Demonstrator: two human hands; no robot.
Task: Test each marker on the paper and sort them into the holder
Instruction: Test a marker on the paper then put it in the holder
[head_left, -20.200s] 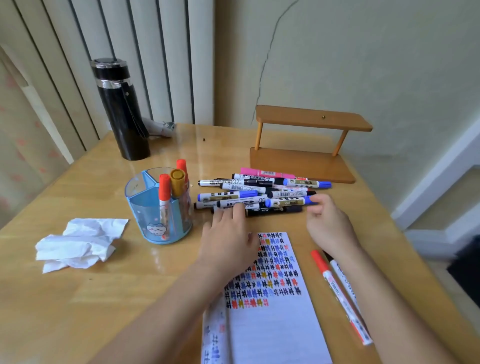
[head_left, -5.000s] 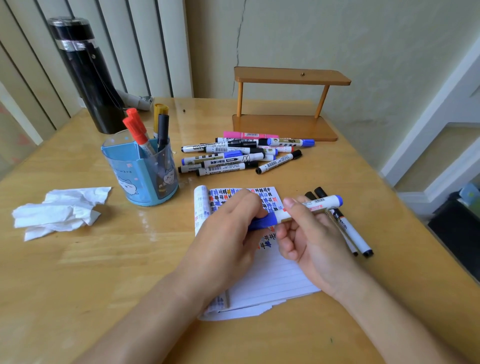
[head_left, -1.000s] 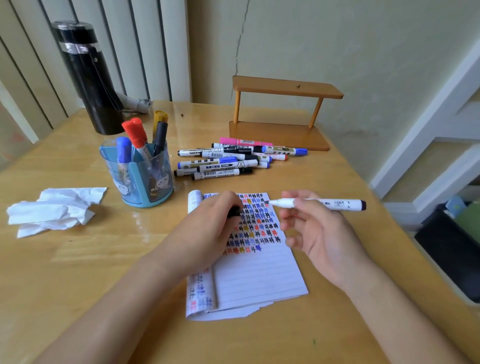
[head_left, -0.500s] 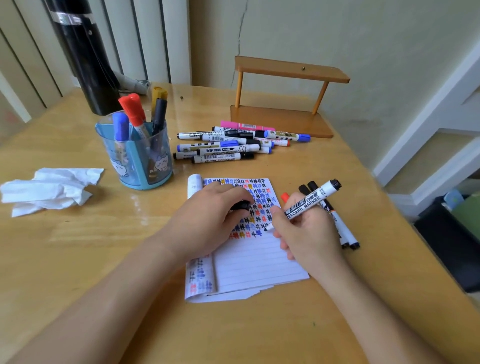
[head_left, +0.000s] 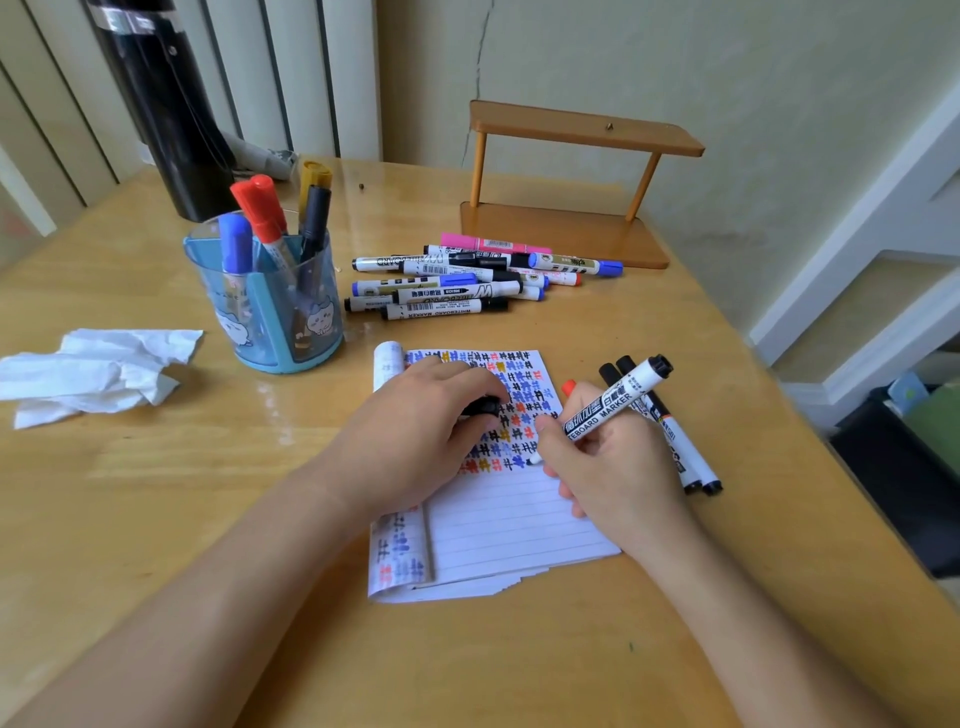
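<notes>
Pinching the marker (head_left: 608, 405), right hand (head_left: 608, 467) rests its tip on paper (head_left: 519, 519) (left hand (head_left: 415, 436) grips the cap (head_left: 480, 406)).

Uncapped marker (head_left: 608, 408), held level a second ago, is now tilted tip-down onto the paper (head_left: 514, 525) by the right hand (head_left: 613, 467). A blue marker (head_left: 235, 244) is now seen in the holder (head_left: 270, 322).

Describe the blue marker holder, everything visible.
The holder is a round, translucent blue cup, plastic by its look, with opaque blue dividers and cartoon animal prints on its wall. It stands upright on the wooden table, left of the loose marker pile and beyond the paper. Standing in it, caps up: a blue-capped marker, two red-capped markers, a black marker and a gold-capped marker. Only the table and those markers touch it.
</notes>
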